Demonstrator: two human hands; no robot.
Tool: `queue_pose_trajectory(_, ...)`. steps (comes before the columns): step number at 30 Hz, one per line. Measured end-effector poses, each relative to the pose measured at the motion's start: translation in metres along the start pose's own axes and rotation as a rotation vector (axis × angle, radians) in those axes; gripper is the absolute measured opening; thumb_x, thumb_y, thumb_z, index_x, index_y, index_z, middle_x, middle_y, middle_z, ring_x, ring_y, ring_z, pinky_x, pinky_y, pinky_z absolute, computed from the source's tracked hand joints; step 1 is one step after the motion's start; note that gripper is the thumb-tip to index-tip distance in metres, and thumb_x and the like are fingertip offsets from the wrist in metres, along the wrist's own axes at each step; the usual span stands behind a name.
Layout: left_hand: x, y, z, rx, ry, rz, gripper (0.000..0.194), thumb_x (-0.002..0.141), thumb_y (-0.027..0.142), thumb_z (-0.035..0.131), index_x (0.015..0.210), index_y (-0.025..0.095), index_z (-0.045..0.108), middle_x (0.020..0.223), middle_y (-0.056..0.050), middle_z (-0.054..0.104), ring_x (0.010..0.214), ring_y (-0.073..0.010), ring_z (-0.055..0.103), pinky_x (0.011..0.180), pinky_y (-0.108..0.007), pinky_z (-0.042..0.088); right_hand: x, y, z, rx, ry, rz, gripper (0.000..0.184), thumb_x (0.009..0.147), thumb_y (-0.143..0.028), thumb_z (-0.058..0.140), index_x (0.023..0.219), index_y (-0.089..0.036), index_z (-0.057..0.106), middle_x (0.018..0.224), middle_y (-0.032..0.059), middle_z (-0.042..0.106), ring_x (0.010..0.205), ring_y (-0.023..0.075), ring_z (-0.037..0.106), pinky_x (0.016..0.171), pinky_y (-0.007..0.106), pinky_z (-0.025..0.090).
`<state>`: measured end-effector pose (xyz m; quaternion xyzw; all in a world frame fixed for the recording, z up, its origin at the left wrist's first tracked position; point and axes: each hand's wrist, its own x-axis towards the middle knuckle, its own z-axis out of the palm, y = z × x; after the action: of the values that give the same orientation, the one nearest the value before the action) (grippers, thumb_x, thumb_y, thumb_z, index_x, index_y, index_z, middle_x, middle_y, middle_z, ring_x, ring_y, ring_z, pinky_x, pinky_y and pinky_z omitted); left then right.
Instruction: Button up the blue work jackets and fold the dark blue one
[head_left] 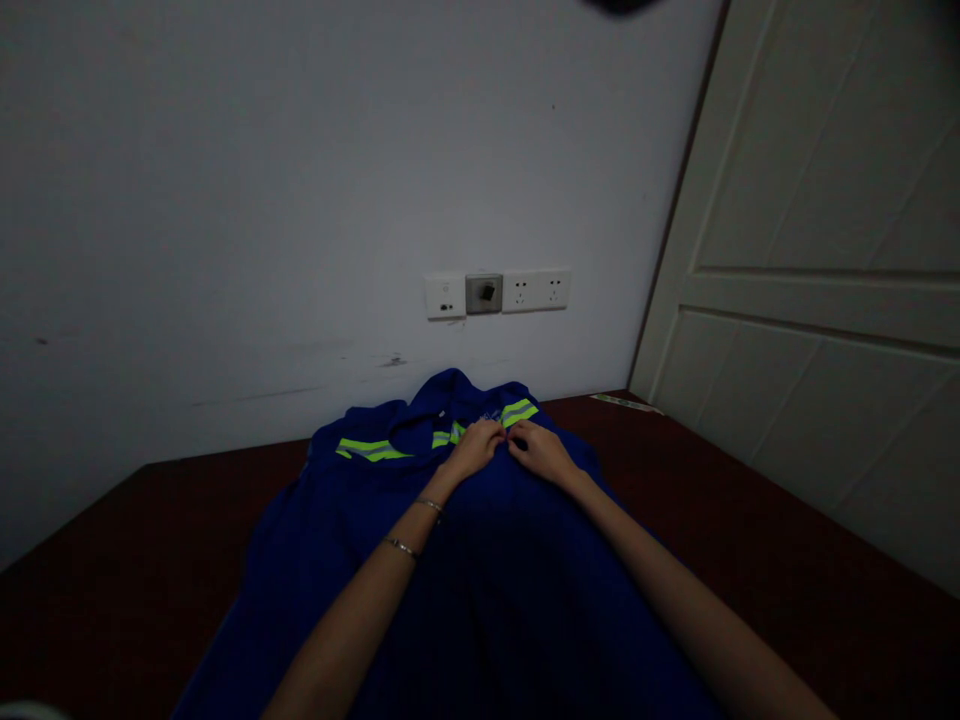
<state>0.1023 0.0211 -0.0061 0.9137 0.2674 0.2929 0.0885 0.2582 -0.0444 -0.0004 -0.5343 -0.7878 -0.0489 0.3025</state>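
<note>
Below the white plastic wall sockets lies a blue fabric garment with yellow-green stripes. The bare left hand and bare right hand are curled at its cloth, though I cannot tell whether they grip; a loose pinch could let it slip and bunch.

A blue jacket with yellow-green and silver stripes lies spread on a dark red-brown bench, its collar end toward a pale wall. The left hand and right hand pinch its cloth near the stripes, fingertips nearly together. Two thin bracelets circle the left forearm. On the wall sit white sockets and a grey plate. To the right stands a pale panelled door; a thin strip lies near its foot.
</note>
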Motion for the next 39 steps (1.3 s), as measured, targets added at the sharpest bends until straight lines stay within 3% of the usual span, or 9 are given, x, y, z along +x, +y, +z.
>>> queue_pose_trajectory(16,-0.001,0.002,0.0,0.034,-0.005,0.032,0.017,0.082,0.009,0.042,0.084,0.014,0.059,0.085,-0.008,0.058,0.086,-0.019,0.051,0.082,-0.032,0.04,0.001,-0.001,0.0,-0.17,-0.024,-0.077,0.013,0.084,-0.02,0.047,0.085,-0.017,0.06,0.087,0.0077,0.059,0.088,0.017,0.053,0.075,0.027,0.041)
queue_pose_trajectory(19,0.0,-0.002,-0.002,0.009,-0.023,0.026,0.018,0.081,0.01,0.045,0.086,0.014,0.062,0.087,-0.008,0.061,0.088,-0.019,0.052,0.084,-0.031,0.04,0.0,0.003,0.003,-0.096,0.008,-0.058,0.013,0.084,-0.02,0.047,0.083,-0.017,0.059,0.088,0.0067,0.059,0.087,0.016,0.053,0.076,0.026,0.041)
queue_pose_trajectory(25,0.003,-0.012,0.003,-0.213,-0.037,-0.141,0.019,0.077,0.02,0.054,0.089,0.016,0.067,0.089,-0.004,0.067,0.082,-0.0168,0.057,0.079,-0.029,0.043,-0.002,0.012,0.012,0.129,0.099,-0.005,0.008,0.079,-0.018,0.05,0.079,-0.018,0.058,0.087,0.0041,0.06,0.084,0.0144,0.054,0.076,0.026,0.042)
queue_pose_trajectory(32,0.003,-0.009,0.007,-0.256,-0.046,-0.141,0.024,0.077,0.028,0.054,0.087,0.012,0.069,0.084,-0.006,0.068,0.077,-0.0174,0.058,0.072,-0.027,0.044,-0.003,0.017,0.019,0.253,0.144,0.029,0.008,0.077,-0.017,0.051,0.076,-0.018,0.058,0.086,0.0036,0.06,0.081,0.0154,0.055,0.075,0.028,0.042)
queue_pose_trajectory(39,0.003,-0.008,0.007,-0.261,-0.054,-0.193,0.019,0.07,0.02,0.061,0.085,0.012,0.069,0.087,-0.006,0.068,0.08,-0.0187,0.059,0.076,-0.028,0.044,-0.005,0.016,0.021,0.248,0.158,-0.001,0.008,0.079,-0.018,0.05,0.077,-0.018,0.057,0.084,0.0034,0.059,0.079,0.0149,0.055,0.074,0.027,0.042)
